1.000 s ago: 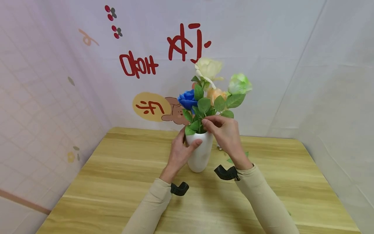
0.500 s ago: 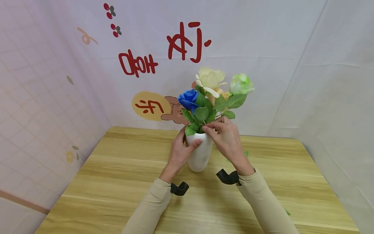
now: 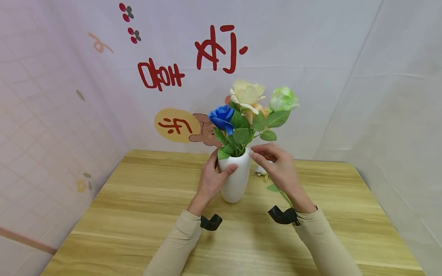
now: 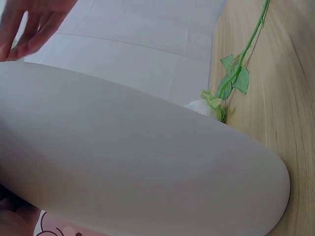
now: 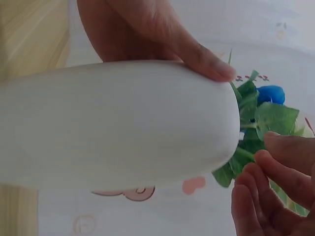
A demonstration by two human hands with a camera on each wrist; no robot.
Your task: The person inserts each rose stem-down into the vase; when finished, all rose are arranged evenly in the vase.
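My left hand point(image 3: 211, 178) grips the white vase point(image 3: 235, 180) near its top, with the thumb across the front. The vase stands upright on the table. In it are a cream rose point(image 3: 247, 93), a blue rose point(image 3: 222, 117), a pale green rose point(image 3: 283, 99) and a peach rose point(image 3: 253, 114) partly hidden behind the cream one. Just right of the rim is my right hand point(image 3: 279, 165), its fingers loosely bent. In the right wrist view the right hand point(image 5: 275, 191) is beside the leaves point(image 5: 273, 120), with nothing visible between thumb and fingers.
A white flower point(image 3: 261, 170) lies on the wooden table point(image 3: 145, 207) behind the right hand; its green stem point(image 4: 253, 37) shows in the left wrist view. A white printed wall sheet point(image 3: 293, 50) rises behind the table.
The cream rose has come down lower into the vase. My right hand has let go of its stem and moved right, uncovering the white flower. The left hand stays on the vase.
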